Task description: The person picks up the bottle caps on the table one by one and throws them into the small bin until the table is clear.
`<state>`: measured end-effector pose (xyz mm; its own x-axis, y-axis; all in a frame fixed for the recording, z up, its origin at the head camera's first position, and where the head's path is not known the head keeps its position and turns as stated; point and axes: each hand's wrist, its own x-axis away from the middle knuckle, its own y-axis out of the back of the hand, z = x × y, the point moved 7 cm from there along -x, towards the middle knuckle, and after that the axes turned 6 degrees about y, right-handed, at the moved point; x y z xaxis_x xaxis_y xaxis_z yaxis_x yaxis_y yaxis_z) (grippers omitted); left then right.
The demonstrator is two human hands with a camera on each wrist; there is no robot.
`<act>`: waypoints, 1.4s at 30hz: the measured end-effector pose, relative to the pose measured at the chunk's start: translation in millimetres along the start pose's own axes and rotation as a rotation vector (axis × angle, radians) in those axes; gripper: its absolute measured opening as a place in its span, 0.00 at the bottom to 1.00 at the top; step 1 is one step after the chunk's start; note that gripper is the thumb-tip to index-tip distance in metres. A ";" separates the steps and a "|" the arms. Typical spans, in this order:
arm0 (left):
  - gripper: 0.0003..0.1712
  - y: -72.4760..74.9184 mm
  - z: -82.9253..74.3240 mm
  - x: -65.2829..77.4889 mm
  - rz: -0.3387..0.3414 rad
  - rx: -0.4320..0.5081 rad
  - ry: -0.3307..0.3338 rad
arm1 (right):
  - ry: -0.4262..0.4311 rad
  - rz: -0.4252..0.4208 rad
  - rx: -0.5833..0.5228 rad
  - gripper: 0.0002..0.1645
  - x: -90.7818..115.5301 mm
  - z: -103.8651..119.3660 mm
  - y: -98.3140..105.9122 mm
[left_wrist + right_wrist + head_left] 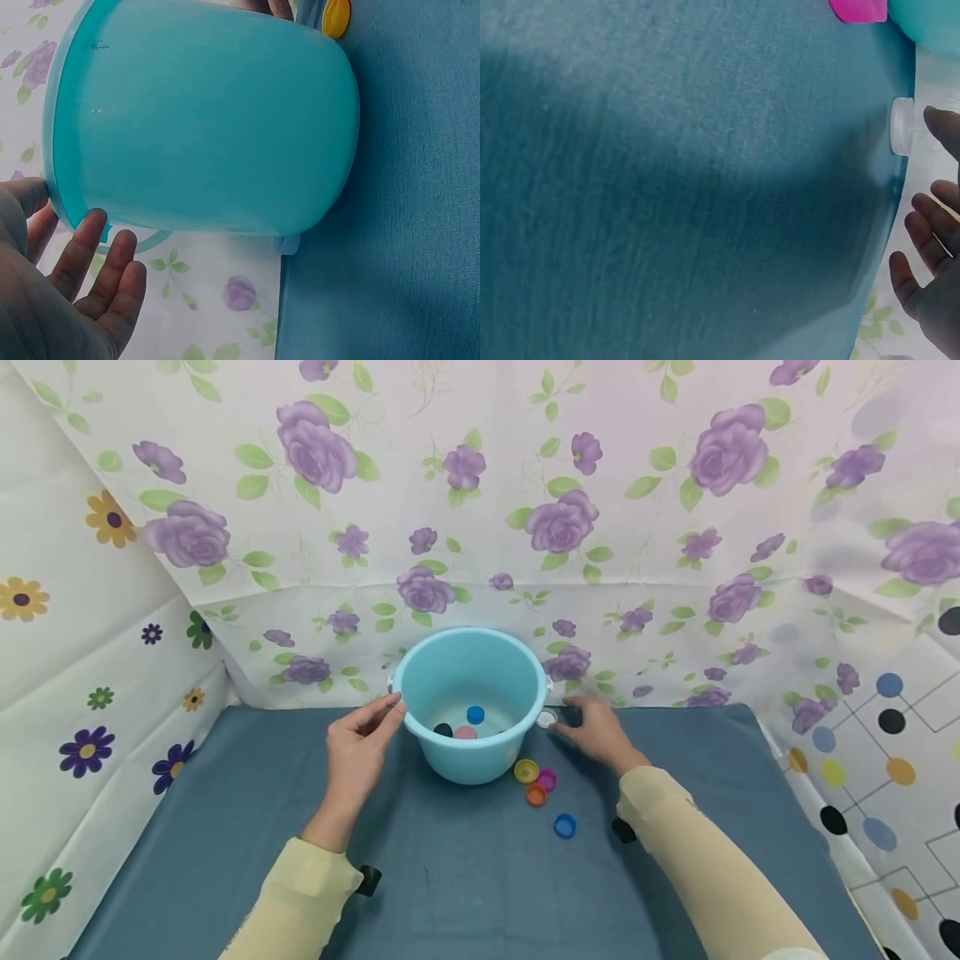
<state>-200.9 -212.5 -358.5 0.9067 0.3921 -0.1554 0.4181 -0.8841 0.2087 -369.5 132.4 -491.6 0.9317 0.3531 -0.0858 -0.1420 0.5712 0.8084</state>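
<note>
A light blue bucket (468, 766) stands upright at the back of the table, with a blue cap (476, 715), a pink cap (466, 732) and a dark cap (443, 729) inside. My left hand (357, 750) pinches the bucket's left rim between thumb and index finger; in the left wrist view the other fingers (112, 274) spread loosely beside it. To the right of the bucket, my right hand (600, 733) hovers with thumb and fingers apart near a white cap (547, 718). The right wrist view has a gap between the thumb and that cap (901, 127).
In front of the bucket's right side lie a yellow cap (527, 771), a magenta cap (547, 779) and an orange cap (536, 794), close together. A blue cap (565, 826) sits nearer. Flowered cloth (465, 543) hangs behind the blue-grey table (465, 877).
</note>
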 end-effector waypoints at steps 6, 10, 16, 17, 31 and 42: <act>0.17 -0.2 1.5 0.9 -0.003 -0.019 0.012 | 0.004 0.022 0.034 0.39 -1.6 -3.0 -9.0; 0.17 -0.3 2.6 1.4 -0.001 -0.022 0.014 | 0.009 0.033 0.053 0.40 -1.6 -2.5 -12.6; 0.17 -0.2 2.6 0.8 -0.004 -0.009 0.018 | 0.019 0.046 0.073 0.41 -2.6 0.4 -15.2; 0.17 -0.2 2.4 0.6 -0.005 -0.008 0.019 | 0.019 0.048 0.082 0.40 -3.0 0.7 -15.7; 0.17 -0.3 2.3 -0.2 0.000 0.013 0.023 | 0.010 0.088 0.191 0.40 -5.3 11.5 -22.2; 0.16 0.2 3.1 0.2 0.006 0.008 0.013 | -0.005 0.077 0.220 0.31 -3.9 11.9 -23.6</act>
<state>-200.8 -213.5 -361.5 0.9097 0.3904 -0.1416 0.4126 -0.8882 0.2022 -365.8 108.7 -503.4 0.9228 0.3849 -0.0166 -0.1368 0.3676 0.9199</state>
